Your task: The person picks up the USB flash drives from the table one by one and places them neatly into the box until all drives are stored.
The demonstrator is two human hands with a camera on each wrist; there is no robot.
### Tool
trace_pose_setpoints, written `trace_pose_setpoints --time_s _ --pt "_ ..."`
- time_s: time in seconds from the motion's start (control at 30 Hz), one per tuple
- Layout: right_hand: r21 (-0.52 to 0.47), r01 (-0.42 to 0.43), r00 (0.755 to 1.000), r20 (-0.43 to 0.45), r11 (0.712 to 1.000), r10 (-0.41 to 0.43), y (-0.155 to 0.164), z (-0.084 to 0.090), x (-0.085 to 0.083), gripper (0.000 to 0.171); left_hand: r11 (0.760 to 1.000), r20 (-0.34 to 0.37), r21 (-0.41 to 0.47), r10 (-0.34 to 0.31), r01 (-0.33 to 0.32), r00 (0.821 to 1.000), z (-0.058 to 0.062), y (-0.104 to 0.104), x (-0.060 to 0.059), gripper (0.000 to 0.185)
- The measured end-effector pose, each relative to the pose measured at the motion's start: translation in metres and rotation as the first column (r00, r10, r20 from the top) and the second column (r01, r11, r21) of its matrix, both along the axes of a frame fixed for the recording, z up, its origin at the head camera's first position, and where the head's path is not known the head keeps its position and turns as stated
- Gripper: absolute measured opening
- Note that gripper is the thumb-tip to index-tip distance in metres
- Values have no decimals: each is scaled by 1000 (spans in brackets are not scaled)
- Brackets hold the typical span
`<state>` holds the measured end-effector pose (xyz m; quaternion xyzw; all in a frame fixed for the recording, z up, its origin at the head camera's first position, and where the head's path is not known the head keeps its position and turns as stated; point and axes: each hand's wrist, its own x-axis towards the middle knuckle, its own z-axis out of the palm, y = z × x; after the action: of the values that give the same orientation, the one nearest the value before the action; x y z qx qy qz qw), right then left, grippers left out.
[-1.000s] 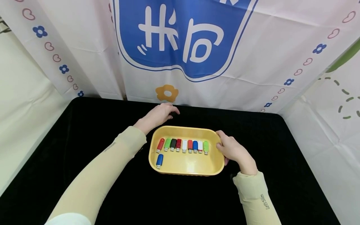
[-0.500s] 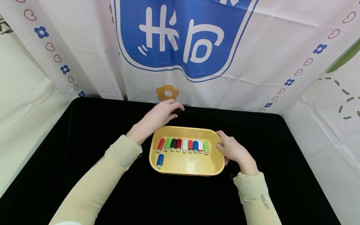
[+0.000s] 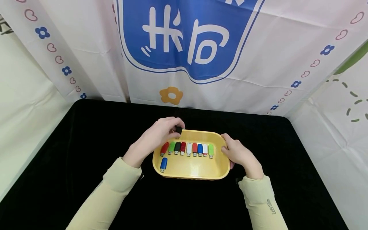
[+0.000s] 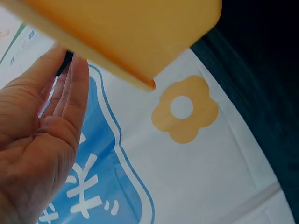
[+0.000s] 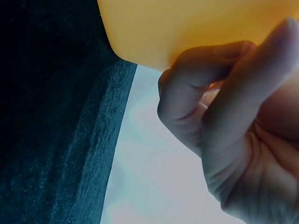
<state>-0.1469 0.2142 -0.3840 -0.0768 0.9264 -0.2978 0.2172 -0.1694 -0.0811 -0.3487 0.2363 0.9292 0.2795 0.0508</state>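
Observation:
My left hand [image 3: 157, 133] pinches a black USB stick [image 3: 179, 130] over the far left rim of a yellow tray [image 3: 195, 168]. Its metal plug points down toward the tray. In the left wrist view the stick [image 4: 65, 63] shows as a dark sliver between thumb and fingers. My right hand [image 3: 240, 154] grips the tray's right rim; in the right wrist view its curled fingers meet the tray's yellow wall [image 5: 140, 32]. Inside, several USB sticks lie in a row, from a red one [image 3: 164, 149] to a light green one [image 3: 211, 151]. A blue USB stick [image 3: 163, 164] lies below the row's left end.
A black cloth [image 3: 184, 204] covers the table under the tray. Behind the table's far edge hangs a white curtain [image 3: 244, 86] with a blue emblem and an orange flower. Pale cloth walls [image 3: 339, 143] stand on both sides.
My left hand has come from beyond the tray, near the table's far edge, back over the tray's far rim with the black USB stick. The right hand and tray have stayed in place.

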Motion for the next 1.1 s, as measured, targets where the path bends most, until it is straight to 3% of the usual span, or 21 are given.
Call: trace_pose_setpoints --time_s 0.17,0.37,0.63,0.83,1.1 --pt "2 2 1000 1 1000 -2 1 0 0 44 1000 50 -16 -12 13 999 -3 -1 9 28" --pt "-4 6 1000 5 1000 -6 1 0 0 44 995 112 -33 -86 90 990 -2 -3 13 23" --pt "-7 7 1000 4 1000 -7 1 -1 -1 44 973 177 -154 -143 171 974 -5 -1 18 21" --pt "-4 1 1000 2 1000 -1 1 -2 -1 43 954 246 -221 -146 202 958 -11 4 19 20" --pt "-9 -4 1000 -1 1000 4 1 -1 -1 44 947 333 -242 -123 211 935 -17 10 19 17"
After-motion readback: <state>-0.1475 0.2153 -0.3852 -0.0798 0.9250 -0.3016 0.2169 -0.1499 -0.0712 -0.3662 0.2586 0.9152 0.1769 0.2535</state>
